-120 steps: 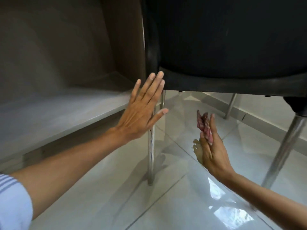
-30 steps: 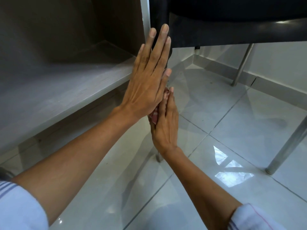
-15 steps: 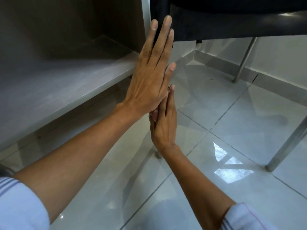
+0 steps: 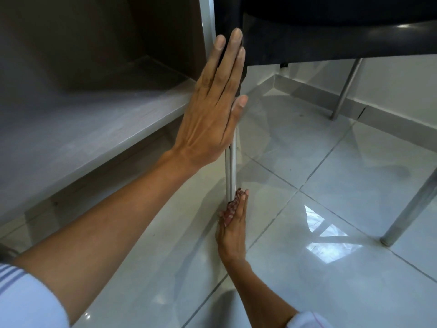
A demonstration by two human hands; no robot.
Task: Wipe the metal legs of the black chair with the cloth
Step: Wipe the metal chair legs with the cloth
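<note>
Your left hand [image 4: 212, 107] is lying flat, fingers straight, against the chair [image 4: 331, 31]; your right hand [image 4: 233, 223] is pressing the cloth [image 4: 230, 209] with straight fingers onto the leg [image 4: 230, 166] near the floor [image 4: 331, 185].

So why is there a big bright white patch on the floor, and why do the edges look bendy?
Head view: the white patch is window light mirrored in the glossy floor tiles; the wide lens bows straight lines such as the shelf edge; under the black chair it is dim, with soft shadows; the left hand and right hand are sharp.
</note>
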